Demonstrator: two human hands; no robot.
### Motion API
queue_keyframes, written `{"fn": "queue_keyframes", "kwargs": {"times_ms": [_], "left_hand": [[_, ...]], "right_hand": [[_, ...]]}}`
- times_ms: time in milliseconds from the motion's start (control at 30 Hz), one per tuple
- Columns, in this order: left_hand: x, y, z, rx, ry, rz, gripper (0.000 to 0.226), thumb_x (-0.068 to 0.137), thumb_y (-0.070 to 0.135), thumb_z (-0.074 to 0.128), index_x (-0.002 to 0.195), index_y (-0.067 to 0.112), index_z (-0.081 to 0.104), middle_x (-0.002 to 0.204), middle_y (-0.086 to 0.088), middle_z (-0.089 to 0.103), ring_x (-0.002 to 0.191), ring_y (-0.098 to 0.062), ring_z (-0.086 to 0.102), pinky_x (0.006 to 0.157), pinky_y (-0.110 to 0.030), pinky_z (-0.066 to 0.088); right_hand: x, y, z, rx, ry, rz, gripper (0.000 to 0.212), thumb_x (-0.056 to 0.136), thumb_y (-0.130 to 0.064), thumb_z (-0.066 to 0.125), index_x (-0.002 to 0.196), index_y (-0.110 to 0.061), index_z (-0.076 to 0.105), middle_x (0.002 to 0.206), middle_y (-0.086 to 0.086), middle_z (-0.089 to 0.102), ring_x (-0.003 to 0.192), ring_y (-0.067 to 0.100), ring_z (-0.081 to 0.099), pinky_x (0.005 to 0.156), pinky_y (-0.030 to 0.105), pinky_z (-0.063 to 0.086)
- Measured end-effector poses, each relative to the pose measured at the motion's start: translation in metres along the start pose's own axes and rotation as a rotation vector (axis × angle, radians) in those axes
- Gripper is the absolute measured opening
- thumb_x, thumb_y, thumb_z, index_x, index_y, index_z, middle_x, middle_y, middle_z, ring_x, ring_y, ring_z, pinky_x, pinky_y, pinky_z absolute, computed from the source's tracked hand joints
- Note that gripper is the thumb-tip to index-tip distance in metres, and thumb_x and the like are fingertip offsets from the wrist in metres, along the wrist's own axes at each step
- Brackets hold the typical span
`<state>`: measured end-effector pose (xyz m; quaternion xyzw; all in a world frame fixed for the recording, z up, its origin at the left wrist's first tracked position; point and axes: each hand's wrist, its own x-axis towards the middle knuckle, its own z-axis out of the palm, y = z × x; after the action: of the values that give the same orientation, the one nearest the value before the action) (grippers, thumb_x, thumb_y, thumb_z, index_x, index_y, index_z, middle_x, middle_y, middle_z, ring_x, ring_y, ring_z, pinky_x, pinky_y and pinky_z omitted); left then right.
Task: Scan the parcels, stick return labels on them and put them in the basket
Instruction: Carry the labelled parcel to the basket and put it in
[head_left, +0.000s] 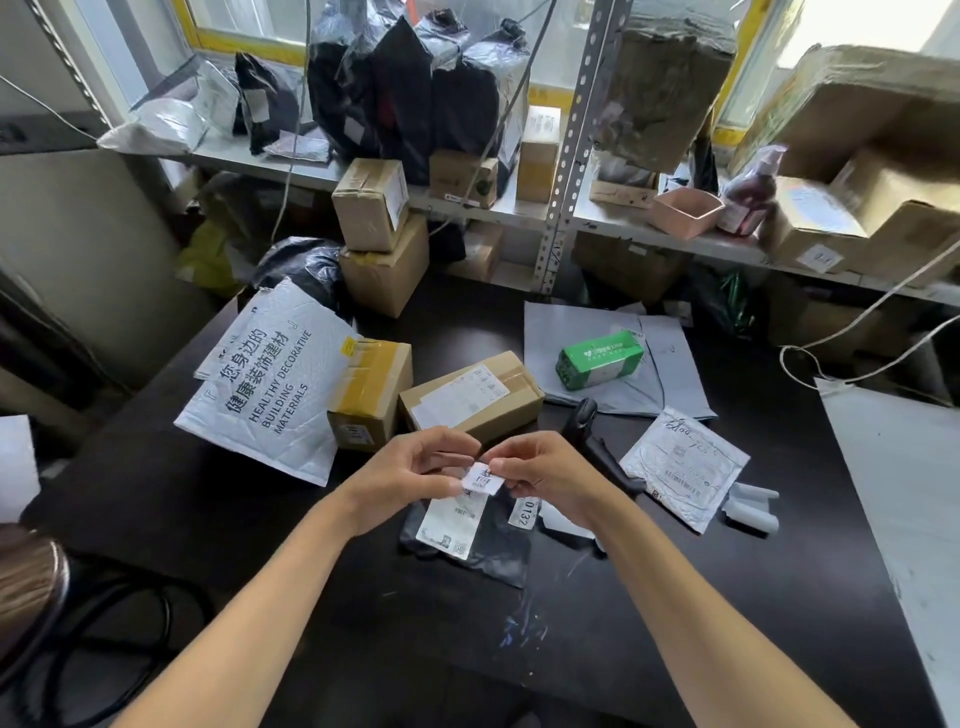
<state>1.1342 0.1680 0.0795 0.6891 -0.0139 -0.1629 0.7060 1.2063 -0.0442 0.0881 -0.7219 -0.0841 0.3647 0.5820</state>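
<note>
A small white return label (483, 479) is pinched between my left hand (410, 475) and my right hand (545, 475), held just above a black poly-bag parcel (493, 545) lying on the dark table (249, 519). That parcel carries a white shipping label and a tag reading 0132. A black handheld scanner (587, 415) lies just behind my right hand. Behind my hands sit a brown carton with a shipping label (470, 397) and a yellow-taped carton (371, 392). A white padded mailer (270, 384) lies at the left, a silver mailer (683, 467) at the right.
A green box (600, 358) rests on grey poly bags (670, 364) at the back right. Two stacked cartons (379, 234) stand at the table's back edge. Metal shelves (566, 156) behind hold bags, boxes and a pink tray (685, 210). White cables (857, 332) trail at the right.
</note>
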Motion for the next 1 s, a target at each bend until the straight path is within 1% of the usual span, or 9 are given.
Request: {"fn": "queue_keyframes", "kwargs": {"times_ms": [100, 167, 233, 300, 400, 533, 667, 900, 1000], "left_hand": [[-0.006, -0.023, 0.003, -0.228, 0.170, -0.171, 0.066, 0.070, 0.046, 0.075, 0.128, 0.018, 0.060, 0.123, -0.009, 0.067, 0.119, -0.025, 0.063, 0.101, -0.038, 0.050], [-0.009, -0.035, 0.018, -0.202, 0.207, -0.290, 0.062, 0.075, 0.051, 0.075, 0.124, 0.016, 0.060, 0.117, -0.011, 0.070, 0.109, -0.023, 0.067, 0.092, -0.034, 0.053], [-0.008, -0.046, 0.032, -0.227, 0.293, -0.317, 0.037, 0.090, 0.033, 0.072, 0.115, 0.008, 0.063, 0.111, -0.015, 0.072, 0.097, -0.022, 0.070, 0.083, -0.032, 0.055], [-0.007, -0.053, 0.040, -0.263, 0.477, -0.318, 0.014, 0.096, 0.014, 0.064, 0.104, 0.003, 0.067, 0.102, -0.016, 0.073, 0.087, -0.020, 0.069, 0.076, -0.030, 0.056], [-0.004, -0.062, 0.037, -0.191, 0.626, -0.329, 0.011, 0.099, 0.008, 0.059, 0.096, 0.005, 0.070, 0.088, -0.011, 0.071, 0.079, -0.019, 0.064, 0.072, -0.032, 0.055], [-0.001, -0.076, 0.022, 0.289, 0.593, -0.328, 0.011, 0.095, 0.018, 0.065, 0.087, 0.020, 0.071, 0.081, -0.001, 0.071, 0.075, -0.016, 0.065, 0.076, -0.041, 0.057], [0.008, -0.085, 0.016, 0.620, 0.479, -0.355, 0.006, 0.092, 0.026, 0.068, 0.088, 0.022, 0.071, 0.092, 0.001, 0.071, 0.088, -0.015, 0.065, 0.079, -0.032, 0.053], [0.022, -0.103, 0.021, 0.811, 0.394, -0.422, 0.017, 0.087, 0.028, 0.072, 0.082, 0.023, 0.056, 0.095, -0.004, 0.067, 0.094, -0.026, 0.063, 0.076, -0.033, 0.046], [0.023, -0.110, 0.022, 0.862, 0.384, -0.405, 0.015, 0.089, 0.028, 0.069, 0.086, 0.021, 0.056, 0.098, -0.006, 0.067, 0.095, -0.030, 0.062, 0.079, -0.036, 0.049]], "right_hand": [[0.001, 0.012, 0.014, 0.093, 0.199, -0.005, 0.014, 0.094, -0.007, 0.066, 0.103, -0.002, 0.074, 0.075, 0.002, 0.069, 0.063, 0.006, 0.056, 0.061, 0.019, 0.047], [0.003, 0.021, 0.030, 0.179, 0.315, -0.021, 0.013, 0.093, -0.008, 0.067, 0.104, -0.005, 0.074, 0.083, 0.004, 0.073, 0.067, 0.006, 0.061, 0.061, 0.017, 0.049], [0.005, 0.031, 0.046, 0.214, 0.395, -0.039, 0.012, 0.092, -0.009, 0.068, 0.101, -0.010, 0.075, 0.089, 0.005, 0.076, 0.075, 0.011, 0.066, 0.067, 0.021, 0.054], [0.008, 0.042, 0.057, 0.215, 0.458, -0.035, 0.011, 0.091, -0.011, 0.070, 0.101, -0.012, 0.074, 0.091, 0.005, 0.076, 0.081, 0.014, 0.068, 0.074, 0.028, 0.055], [0.007, 0.057, 0.070, 0.222, 0.527, 0.009, 0.011, 0.089, -0.009, 0.073, 0.099, -0.013, 0.073, 0.085, 0.001, 0.075, 0.076, 0.010, 0.068, 0.068, 0.023, 0.054], [0.009, 0.080, 0.086, 0.202, 0.570, 0.115, 0.009, 0.085, -0.005, 0.074, 0.088, -0.013, 0.071, 0.074, 0.001, 0.069, 0.064, 0.010, 0.060, 0.058, 0.020, 0.047], [0.016, 0.099, 0.099, 0.078, 0.674, 0.235, 0.011, 0.081, -0.013, 0.076, 0.074, -0.014, 0.066, 0.072, -0.001, 0.068, 0.069, 0.017, 0.063, 0.067, 0.035, 0.053], [0.026, 0.114, 0.114, -0.099, 0.853, 0.326, 0.017, 0.082, -0.015, 0.071, 0.072, -0.015, 0.057, 0.075, -0.001, 0.065, 0.085, 0.021, 0.059, 0.066, 0.031, 0.040], [0.028, 0.119, 0.117, -0.144, 0.867, 0.363, 0.018, 0.084, -0.017, 0.071, 0.074, -0.015, 0.057, 0.079, 0.000, 0.065, 0.078, 0.017, 0.055, 0.063, 0.031, 0.038]]}}
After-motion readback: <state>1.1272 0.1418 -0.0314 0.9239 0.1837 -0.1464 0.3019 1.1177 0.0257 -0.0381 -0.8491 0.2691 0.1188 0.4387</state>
